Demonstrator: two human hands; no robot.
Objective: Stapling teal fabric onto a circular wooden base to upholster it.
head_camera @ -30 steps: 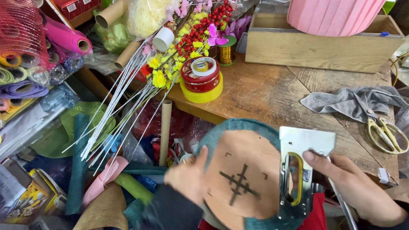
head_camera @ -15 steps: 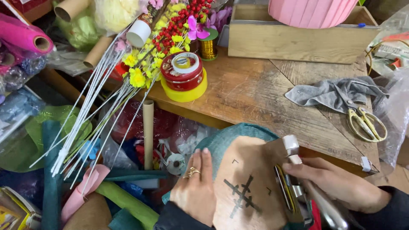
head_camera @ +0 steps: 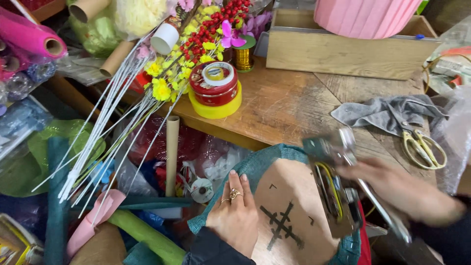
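Since half a second ago the right hand [head_camera: 407,194] has swung the staple gun [head_camera: 336,184] up and left over the disc's right edge, blurred in motion; it grips the handle. Left hand [head_camera: 235,216] lies flat and unclenched on the brown card disc [head_camera: 289,216], which sits at the near edge of the table [head_camera: 294,103]. Pressing the disc firmly while seating the gun squarely looks wise. A black cross marks the disc; teal burlap [head_camera: 260,164] wraps its rim.
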